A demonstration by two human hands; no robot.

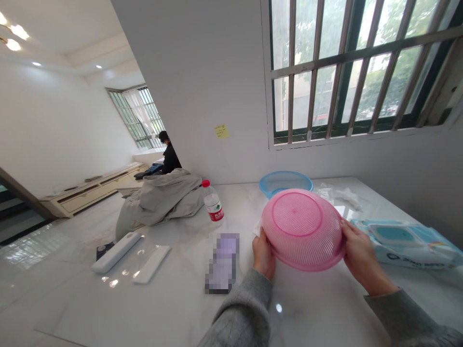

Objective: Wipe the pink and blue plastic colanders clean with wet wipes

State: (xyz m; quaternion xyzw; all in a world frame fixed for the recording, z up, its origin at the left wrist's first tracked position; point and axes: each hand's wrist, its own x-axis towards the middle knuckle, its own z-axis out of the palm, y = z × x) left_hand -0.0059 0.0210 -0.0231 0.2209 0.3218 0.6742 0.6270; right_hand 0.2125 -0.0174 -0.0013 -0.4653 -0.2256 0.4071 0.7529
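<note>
I hold a pink plastic strainer basket [302, 226] tilted up above the white marble table [173, 308], its perforated underside turned toward me. My left hand [263, 255] grips its left rim, with a bit of white tissue peeking out by the fingers. On the opposite rim my right hand [360, 258] is closed with the fingers curled round the edge. A blue plastic basin [284, 182] stands just behind the pink basket.
A water bottle with a red cap [213, 202] and a grey jacket [162, 197] lie at the left. Two white remotes [117, 250] [152, 264] and a blurred flat object [222, 262] sit nearer. A wet-wipes pack [405, 241] lies right. Another person [169, 156] sits far off.
</note>
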